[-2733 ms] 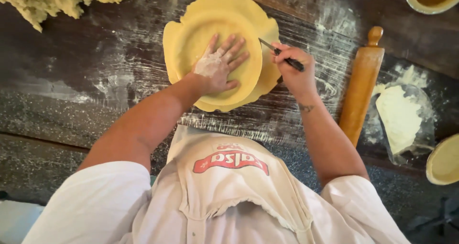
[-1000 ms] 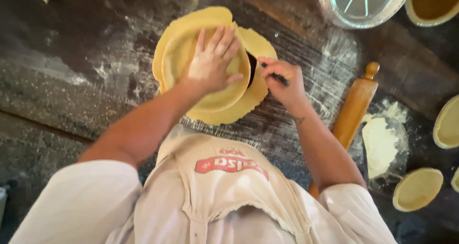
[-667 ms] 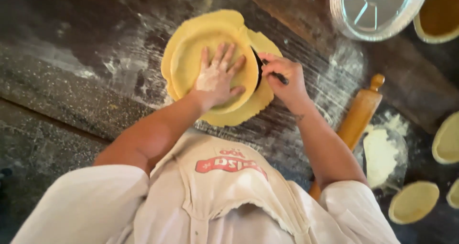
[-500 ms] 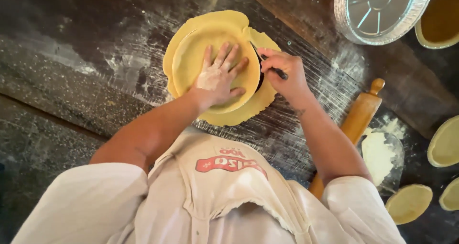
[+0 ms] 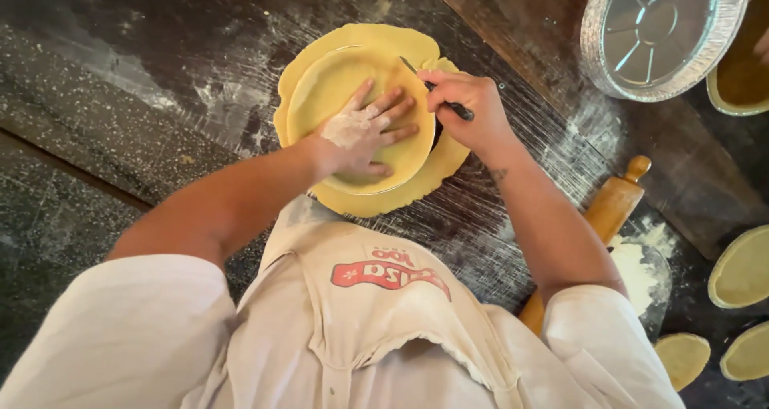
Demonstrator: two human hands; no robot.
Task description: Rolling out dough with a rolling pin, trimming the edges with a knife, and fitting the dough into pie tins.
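Seen from the head camera, a person's flour-dusted left hand (image 5: pixel 364 132) lies spread flat, fingers splayed, on a yellow dough sheet (image 5: pixel 336 84) draped over a round pan on the floured dark worktop (image 5: pixel 160 80). The right hand (image 5: pixel 469 112) pinches a thin dark-handled knife (image 5: pixel 436 88), its tip at the dough's far right rim. A wooden rolling pin (image 5: pixel 613 205) lies to the right, an empty foil pie pan (image 5: pixel 661 32) beyond it.

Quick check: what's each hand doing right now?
Left hand: open, flat on the dough over the pan.
Right hand: closed on a knife at the dough's edge.
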